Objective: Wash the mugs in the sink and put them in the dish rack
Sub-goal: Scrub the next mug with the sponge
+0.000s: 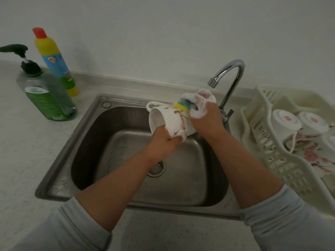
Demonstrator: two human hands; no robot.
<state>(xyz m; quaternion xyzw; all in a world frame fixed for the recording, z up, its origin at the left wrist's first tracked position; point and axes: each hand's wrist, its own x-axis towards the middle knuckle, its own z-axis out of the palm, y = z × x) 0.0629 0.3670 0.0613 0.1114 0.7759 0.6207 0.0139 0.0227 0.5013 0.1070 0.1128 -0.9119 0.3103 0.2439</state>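
**Last mug in the suds, rack filling up**

Two pale blue sleeves are pushed up past the elbows, bare forearms reaching out over the steel sink. Above the basin the left hand grips a white flowered mug from underneath. The mug lies on its side, mouth turned to the left and handle on the far side. The right hand is closed round a yellow and blue sponge, thick with foam, and presses it against the mug's outer wall near the base.

The tap curves over just behind them, and I see no water coming from it. So this mug is at the scrubbing stage, with rinsing yet to come by my reckoning.

The white dish rack sits on the worktop to the right of the sink. It already holds two upturned mugs side by side, and possibly a third at the frame's edge, though that one is cut off too far to be sure. The basin below shows only the drain and a little water (no other mug waiting there). I'd judge the job nearly done: rinse this one and set it in the rack.

A green pump bottle and a yellow bottle stand on the worktop to the left.
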